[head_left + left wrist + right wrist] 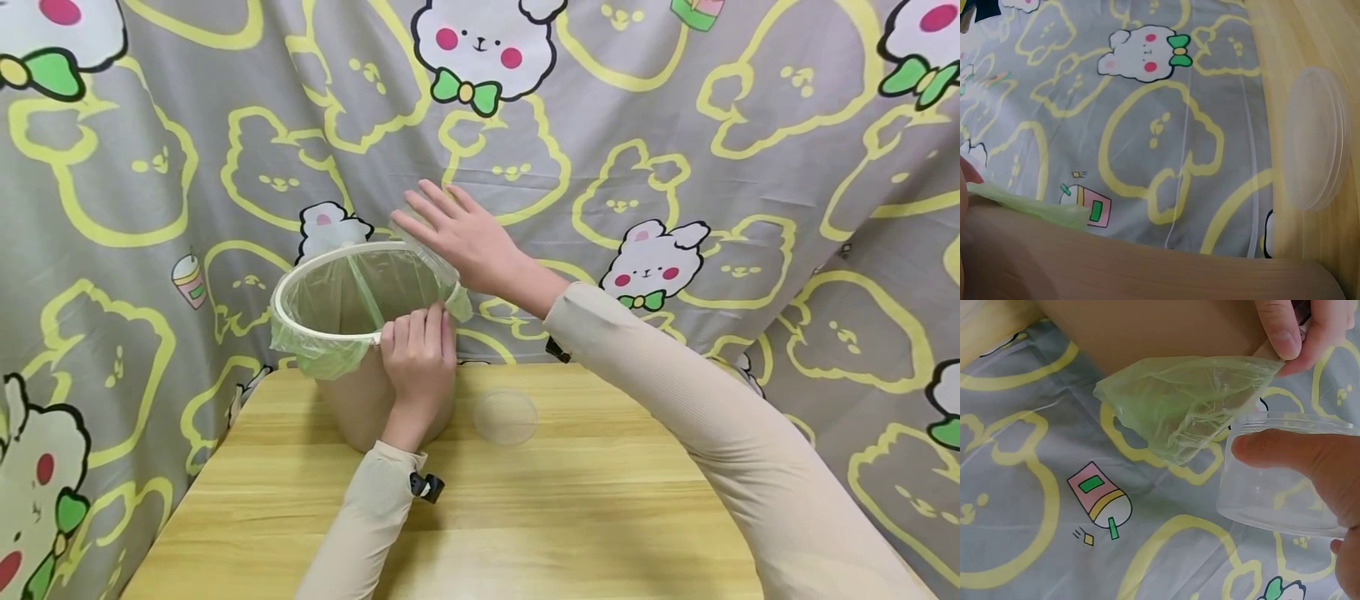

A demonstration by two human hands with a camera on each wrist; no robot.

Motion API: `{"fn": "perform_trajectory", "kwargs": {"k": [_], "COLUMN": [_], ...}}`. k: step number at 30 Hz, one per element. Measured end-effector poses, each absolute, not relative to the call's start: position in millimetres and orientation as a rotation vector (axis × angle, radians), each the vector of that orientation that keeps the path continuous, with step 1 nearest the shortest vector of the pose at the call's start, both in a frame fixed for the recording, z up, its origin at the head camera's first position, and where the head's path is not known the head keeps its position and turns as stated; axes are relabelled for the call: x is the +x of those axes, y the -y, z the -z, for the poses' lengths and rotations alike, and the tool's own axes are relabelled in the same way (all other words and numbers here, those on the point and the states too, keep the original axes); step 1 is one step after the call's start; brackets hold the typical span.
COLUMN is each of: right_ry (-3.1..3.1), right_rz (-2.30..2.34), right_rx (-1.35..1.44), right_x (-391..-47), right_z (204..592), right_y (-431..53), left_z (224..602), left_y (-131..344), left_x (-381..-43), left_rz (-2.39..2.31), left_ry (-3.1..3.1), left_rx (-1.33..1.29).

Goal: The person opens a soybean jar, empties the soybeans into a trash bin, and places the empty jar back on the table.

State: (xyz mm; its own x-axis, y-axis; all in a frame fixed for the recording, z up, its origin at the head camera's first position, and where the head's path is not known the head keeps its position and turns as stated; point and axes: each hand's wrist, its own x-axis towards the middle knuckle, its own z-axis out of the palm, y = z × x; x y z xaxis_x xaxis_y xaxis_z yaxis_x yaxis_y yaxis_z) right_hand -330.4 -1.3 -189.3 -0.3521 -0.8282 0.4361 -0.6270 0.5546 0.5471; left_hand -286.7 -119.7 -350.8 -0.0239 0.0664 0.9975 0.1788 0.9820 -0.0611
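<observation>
A beige bin (356, 408) stands at the table's far left, its pale rim (330, 335) lined with a thin green plastic bag (326, 357) folded outward. My left hand (420, 360) grips the near right side of this rim, fingers over the edge. Over the rim's right side, my right hand (472, 242) holds a clear plastic tub (1279, 503), the thumb (1266, 450) against its wall and the other fingers spread. The tub is tilted towards the bin's mouth and mostly hidden by the hand in the head view. A loose flap of the bag hangs beside it.
A round clear lid (506, 417) lies on the wooden table (570, 508), right of the bin. Behind the table hangs a grey patterned curtain (525, 183), close to the table's far edge and sides. Each wrist wears a small black device (427, 487).
</observation>
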Motion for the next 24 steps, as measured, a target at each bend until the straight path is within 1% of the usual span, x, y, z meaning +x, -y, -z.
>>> {"fn": "perform_trajectory", "kwargs": {"k": [8,14,24], "right_ry": [2.064,2.064,2.137], "right_rz": [0.320,0.213,-0.174], "right_rx": [1.155,1.098,0.947], "right_x": [-334,-337,-341], "right_z": [193,196,206], "right_y": [-4,-15,-54], "left_z": [352,353,353], "left_y": [121,121,121], "left_x": [-287,-288,-290], "left_rz": [0.095,0.109,0.118], "left_ry": [1.586,1.596,1.609], "left_rx": [-0.192,-0.192,-0.188]}}
